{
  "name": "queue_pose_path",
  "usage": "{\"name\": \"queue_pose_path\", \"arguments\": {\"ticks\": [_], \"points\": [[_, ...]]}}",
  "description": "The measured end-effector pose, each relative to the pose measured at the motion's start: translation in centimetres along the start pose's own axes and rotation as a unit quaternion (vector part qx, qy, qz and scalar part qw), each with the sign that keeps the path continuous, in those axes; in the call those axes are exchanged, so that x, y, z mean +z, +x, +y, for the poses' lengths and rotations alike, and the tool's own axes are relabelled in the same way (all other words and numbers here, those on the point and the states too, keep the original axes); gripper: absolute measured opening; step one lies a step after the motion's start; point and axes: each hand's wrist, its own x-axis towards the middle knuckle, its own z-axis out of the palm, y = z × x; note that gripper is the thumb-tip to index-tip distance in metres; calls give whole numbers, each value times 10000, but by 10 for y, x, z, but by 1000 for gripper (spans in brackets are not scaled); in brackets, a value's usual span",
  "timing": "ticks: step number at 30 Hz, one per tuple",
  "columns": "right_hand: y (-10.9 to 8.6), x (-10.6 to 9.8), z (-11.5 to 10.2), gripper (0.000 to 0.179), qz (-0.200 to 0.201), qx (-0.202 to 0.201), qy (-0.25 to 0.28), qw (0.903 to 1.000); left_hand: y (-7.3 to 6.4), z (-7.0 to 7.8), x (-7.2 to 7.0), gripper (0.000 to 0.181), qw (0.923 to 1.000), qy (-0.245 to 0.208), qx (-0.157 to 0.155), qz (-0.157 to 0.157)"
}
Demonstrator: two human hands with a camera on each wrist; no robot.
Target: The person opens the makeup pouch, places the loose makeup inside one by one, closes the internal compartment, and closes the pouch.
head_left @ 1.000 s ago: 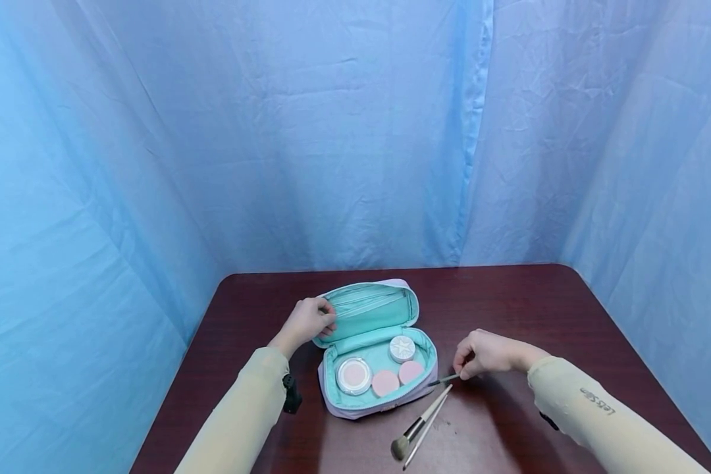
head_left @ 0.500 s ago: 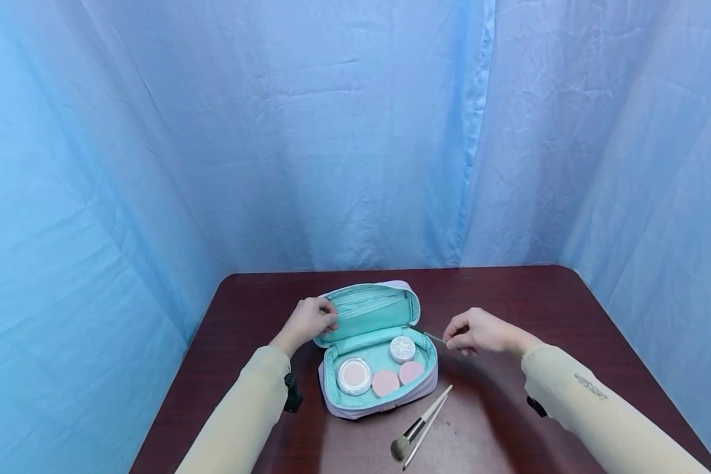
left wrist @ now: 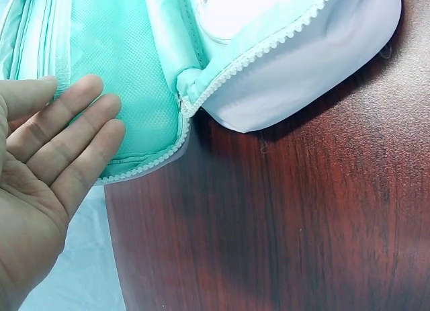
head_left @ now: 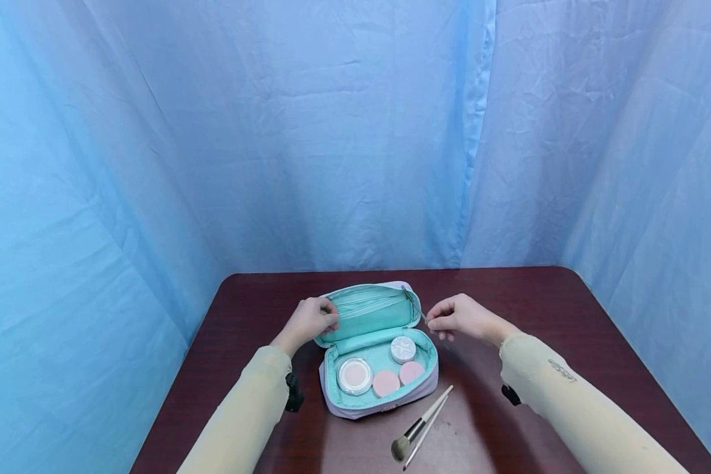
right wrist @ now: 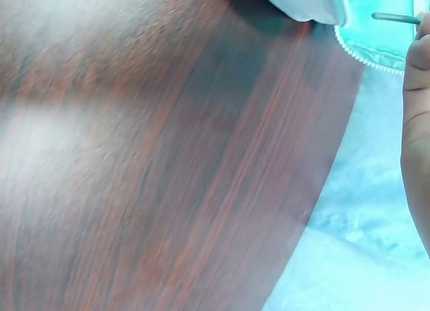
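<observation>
A lilac pouch with a mint lining lies unzipped on the table, its lid laid back. My left hand is at the left end of the lid, thumb and forefinger pinching the edge of the mesh pocket; the other fingers are nearly straight. To the right of the lid, my right hand pinches a thin makeup brush by its handle, whose end sticks out from the fingers. The dark tip is over the lid's right end. Whether it is inside the pocket I cannot tell.
Inside the pouch sit a round compact, a white star-marked jar and two pink round items, one a pink disc. A fluffy brush and a slim brush lie in front. Blue curtains surround the table.
My right hand has carried the thin brush up and left, from beside the pouch's front right corner to the lid's right end. The left hand has stayed almost still at the lid.
</observation>
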Motion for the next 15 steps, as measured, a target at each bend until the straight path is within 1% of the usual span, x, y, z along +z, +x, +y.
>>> {"name": "queue_pose_path", "arguments": {"ticks": [6,15], "points": [[11,6,-10,27,56,73,234,9997,1,-1,0,12,10000,34,1,0],[22,11,-17,24,435,194,550,9973,1,-1,-1,14,10000,0,32,7]]}}
